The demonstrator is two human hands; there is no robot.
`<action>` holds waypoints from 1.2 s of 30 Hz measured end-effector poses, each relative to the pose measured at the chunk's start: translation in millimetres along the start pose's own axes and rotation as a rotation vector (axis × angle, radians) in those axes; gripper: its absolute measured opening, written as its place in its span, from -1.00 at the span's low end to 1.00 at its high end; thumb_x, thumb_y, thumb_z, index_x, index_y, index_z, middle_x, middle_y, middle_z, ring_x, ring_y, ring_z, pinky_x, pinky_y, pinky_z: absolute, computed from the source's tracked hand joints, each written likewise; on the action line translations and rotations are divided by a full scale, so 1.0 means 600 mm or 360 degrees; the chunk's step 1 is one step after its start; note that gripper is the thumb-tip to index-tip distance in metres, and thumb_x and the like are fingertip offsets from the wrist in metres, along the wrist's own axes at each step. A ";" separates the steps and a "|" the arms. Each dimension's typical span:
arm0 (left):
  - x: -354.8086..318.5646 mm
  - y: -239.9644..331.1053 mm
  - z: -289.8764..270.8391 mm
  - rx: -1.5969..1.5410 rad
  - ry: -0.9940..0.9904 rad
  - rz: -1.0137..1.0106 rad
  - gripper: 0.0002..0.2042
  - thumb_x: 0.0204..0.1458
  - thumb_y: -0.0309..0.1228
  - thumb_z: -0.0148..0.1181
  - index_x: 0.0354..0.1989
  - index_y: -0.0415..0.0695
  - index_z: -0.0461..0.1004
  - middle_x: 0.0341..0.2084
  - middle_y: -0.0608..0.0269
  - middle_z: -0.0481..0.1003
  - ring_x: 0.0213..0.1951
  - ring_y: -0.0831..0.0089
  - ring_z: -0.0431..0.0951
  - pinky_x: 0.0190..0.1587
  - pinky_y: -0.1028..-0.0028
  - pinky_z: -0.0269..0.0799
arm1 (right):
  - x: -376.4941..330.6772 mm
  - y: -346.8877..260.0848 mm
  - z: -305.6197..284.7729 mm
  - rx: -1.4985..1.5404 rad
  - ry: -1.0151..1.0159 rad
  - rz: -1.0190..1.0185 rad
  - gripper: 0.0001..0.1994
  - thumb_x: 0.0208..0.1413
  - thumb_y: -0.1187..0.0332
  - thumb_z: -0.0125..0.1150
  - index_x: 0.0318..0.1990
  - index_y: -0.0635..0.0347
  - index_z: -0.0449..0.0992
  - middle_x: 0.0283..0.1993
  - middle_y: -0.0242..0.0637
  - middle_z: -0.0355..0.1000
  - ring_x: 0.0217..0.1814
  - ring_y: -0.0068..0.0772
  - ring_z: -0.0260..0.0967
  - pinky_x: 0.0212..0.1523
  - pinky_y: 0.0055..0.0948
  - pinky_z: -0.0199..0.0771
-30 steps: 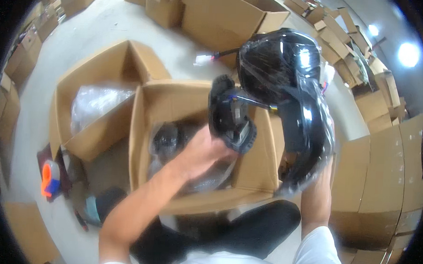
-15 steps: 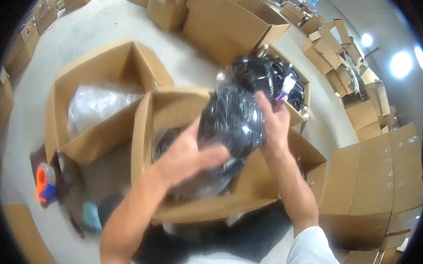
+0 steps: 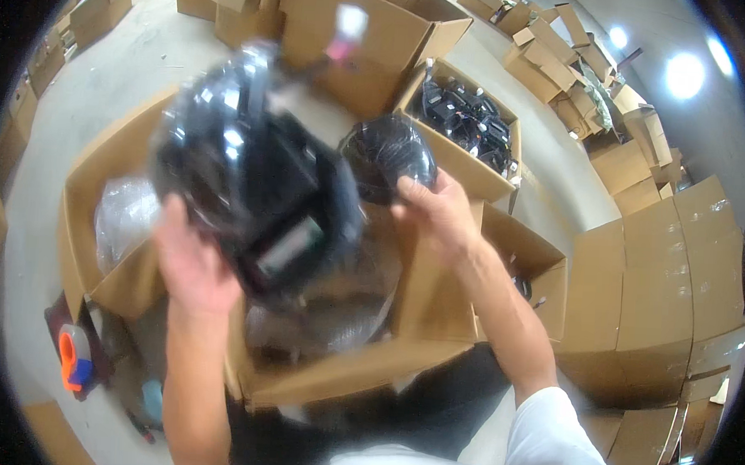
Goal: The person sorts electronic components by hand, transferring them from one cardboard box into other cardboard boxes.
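Two bare hands are up over the cardboard, and both are loaded! The left hand has hold of a large black unit, glossy and motion-blurred, raised over the left side of the middle carton. One digit runs up the unit's lower-left edge; the others go out of sight behind it, so their spread cannot be told. Over to the right hand: thumb and fingers pinch the near edge of a rounded black piece in shiny film, held above the middle carton's far side. Whether the two black parts join is hidden where they meet.

Look into the containers! Clear plastic wrapping lies low in the middle carton. The left carton holds a bag of clear wrap, partly behind the left hand. Beyond the right hand, a carton is packed with black parts and white connectors.

Now the edges: the middle carton's near rim runs just in front of the person's dark-clad legs, its right wall just beside the right forearm. Tall cartons wall off the far right. Grey floor opens out at upper left, and a pale strip slants past the parts carton. A white connector rides high above the unit, blurred.
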State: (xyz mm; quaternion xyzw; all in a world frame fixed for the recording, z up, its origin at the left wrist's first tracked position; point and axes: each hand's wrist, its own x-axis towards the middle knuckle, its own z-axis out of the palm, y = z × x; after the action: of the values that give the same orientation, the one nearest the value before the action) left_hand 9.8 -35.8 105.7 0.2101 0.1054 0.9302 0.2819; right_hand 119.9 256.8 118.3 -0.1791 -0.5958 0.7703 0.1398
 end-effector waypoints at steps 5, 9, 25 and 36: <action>0.021 0.030 0.016 0.0107 0.0151 0.0073 -0.47 0.25 -0.04 0.08 0.27 -0.15 0.39 0.20 0.09 0.47 0.22 0.14 0.46 0.32 0.10 0.35 | 0.040 0.015 -0.038 -0.0841 0.0036 0.0054 -0.46 0.20 0.18 0.38 0.15 0.42 0.37 -0.13 -0.24 0.54 -0.17 -0.49 0.54 -0.51 -0.55 0.62; 0.020 0.005 -0.006 0.0419 0.0361 0.0009 -0.44 0.15 -0.07 0.22 0.21 -0.20 0.42 0.11 0.09 0.54 0.12 0.17 0.54 0.27 0.15 0.42 | 0.084 0.067 -0.054 -0.1132 -0.0041 0.0507 -0.57 0.21 0.23 0.37 0.09 0.35 0.44 -0.16 -0.30 0.54 -0.20 -0.55 0.46 -0.43 -0.60 0.57; 0.011 0.022 -0.018 0.0390 0.0395 -0.0046 -0.51 0.21 -0.14 0.18 0.19 -0.21 0.42 0.06 0.13 0.57 0.06 0.25 0.59 0.20 0.19 0.47 | 0.210 0.310 -0.164 -0.1475 -0.0697 0.1189 -0.32 0.10 0.17 0.46 0.31 0.30 0.36 -0.13 -0.24 0.53 -0.34 -0.43 0.38 -0.36 -0.33 0.47; 0.025 -0.007 -0.012 0.0395 0.0431 -0.0170 -0.52 0.18 -0.16 0.22 0.19 -0.20 0.43 0.03 0.14 0.57 0.02 0.29 0.60 0.18 0.22 0.49 | 0.107 0.477 -0.198 -0.2783 -0.0136 -0.0069 -0.46 0.19 0.22 0.18 0.27 0.29 0.36 0.35 0.10 0.30 0.29 0.28 0.35 0.25 -0.01 0.46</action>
State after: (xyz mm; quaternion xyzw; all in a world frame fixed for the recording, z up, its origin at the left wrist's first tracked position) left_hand -2.9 -24.5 102.8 0.1102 0.2674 0.9136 0.2860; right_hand 114.2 315.8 -192.7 -0.1818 -0.9809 0.0406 -0.0556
